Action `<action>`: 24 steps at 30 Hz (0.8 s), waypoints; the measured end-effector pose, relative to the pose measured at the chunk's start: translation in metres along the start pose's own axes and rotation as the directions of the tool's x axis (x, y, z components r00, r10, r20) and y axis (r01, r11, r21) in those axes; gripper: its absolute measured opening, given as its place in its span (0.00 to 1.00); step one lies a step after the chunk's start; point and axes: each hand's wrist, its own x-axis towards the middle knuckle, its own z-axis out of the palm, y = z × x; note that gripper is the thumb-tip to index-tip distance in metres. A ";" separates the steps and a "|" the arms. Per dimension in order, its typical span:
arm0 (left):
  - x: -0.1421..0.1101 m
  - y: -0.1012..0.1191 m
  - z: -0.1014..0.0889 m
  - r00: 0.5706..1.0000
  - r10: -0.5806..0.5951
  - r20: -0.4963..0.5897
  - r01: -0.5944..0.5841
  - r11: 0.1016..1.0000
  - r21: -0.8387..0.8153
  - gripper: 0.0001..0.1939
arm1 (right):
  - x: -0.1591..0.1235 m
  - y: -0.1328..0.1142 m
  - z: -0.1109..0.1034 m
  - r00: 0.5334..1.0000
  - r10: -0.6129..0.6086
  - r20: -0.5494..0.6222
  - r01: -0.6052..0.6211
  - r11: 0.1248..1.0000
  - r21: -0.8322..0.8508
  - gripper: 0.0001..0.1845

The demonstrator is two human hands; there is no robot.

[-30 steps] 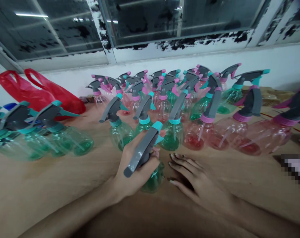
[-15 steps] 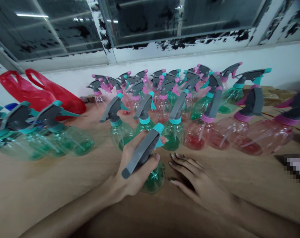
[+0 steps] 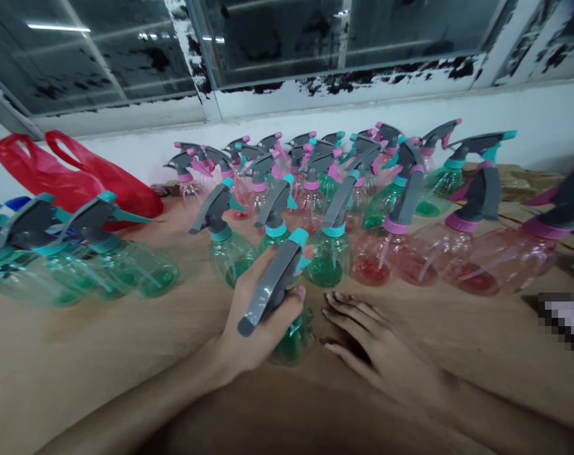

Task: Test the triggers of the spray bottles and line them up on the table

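My left hand (image 3: 263, 316) is wrapped round the neck of a green spray bottle (image 3: 294, 341), which stands on the table. Its grey sprayer head with a teal nozzle leans over the hand, and the fingers hide the collar. To the right, my right hand (image 3: 367, 341) rests on the tabletop with its fingers stretched out, apart from the bottle and holding nothing. Just beyond the hands stand a green spray bottle (image 3: 329, 262) with a teal collar and a pink spray bottle (image 3: 375, 262) with a pink collar.
Several green spray bottles (image 3: 121, 268) are grouped at the left, before a red plastic bag (image 3: 121, 183). Pink and green bottles (image 3: 310, 205) crowd the back of the wooden table (image 3: 183, 328) near the wall. A pixelated item (image 3: 569, 319) lies at the right edge.
The sprayer head in my left hand has tipped slightly and its nozzle has shifted a little left and up. My right hand stays in place on the table.
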 end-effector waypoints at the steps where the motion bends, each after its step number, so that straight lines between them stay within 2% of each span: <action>1: 0.000 0.000 0.001 1.000 0.006 0.011 -0.006 1.000 -0.030 0.08 | 0.000 0.000 0.000 1.000 -0.002 0.002 0.002 1.000 -0.001 0.22; 7: -0.003 -0.003 0.003 0.999 0.022 0.046 -0.016 0.991 -0.134 0.14 | 0.000 0.000 0.000 1.000 -0.004 0.007 0.004 1.000 -0.010 0.21; 18: -0.002 -0.003 0.005 0.999 0.038 0.013 -0.036 0.994 -0.102 0.13 | 0.000 0.000 0.000 0.999 0.001 0.038 -0.001 1.000 -0.021 0.23; 24: -0.002 -0.004 0.003 1.000 0.022 0.021 -0.021 0.999 -0.050 0.15 | 0.000 0.000 -0.001 1.000 0.004 0.008 -0.004 1.000 0.000 0.22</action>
